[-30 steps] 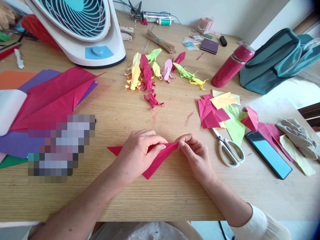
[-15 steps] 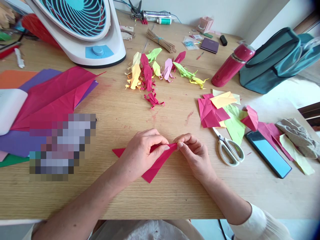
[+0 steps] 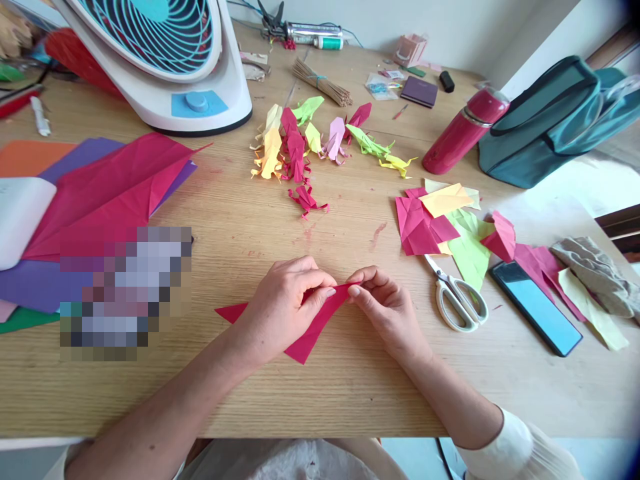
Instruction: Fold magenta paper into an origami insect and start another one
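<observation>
Both hands hold a folded sheet of dark red paper [image 3: 311,337] just above the table's near half. My left hand [image 3: 287,303] is closed over its middle, with thumb and fingers pinching the upper edge. At the paper's right tip, my right hand [image 3: 387,307] pinches the corner between thumb and forefinger. One pointed end of the paper sticks out to the left of my left hand, and another hangs down between the hands. Part of the sheet is hidden under the left palm. White-handled scissors [image 3: 460,303] lie to the right of my right hand.
Several folded paper figures [image 3: 296,150] stand mid-table. A fan [image 3: 200,107] and coloured sheets [image 3: 100,193] are at left. On the right are paper scraps [image 3: 425,227], a phone [image 3: 537,307], a red flask [image 3: 465,130] and a teal bag [image 3: 540,127].
The paper has shifted slightly in my hands: its left point reaches a little farther left and its lower point a little to the right. Both hands keep their pinch.
</observation>
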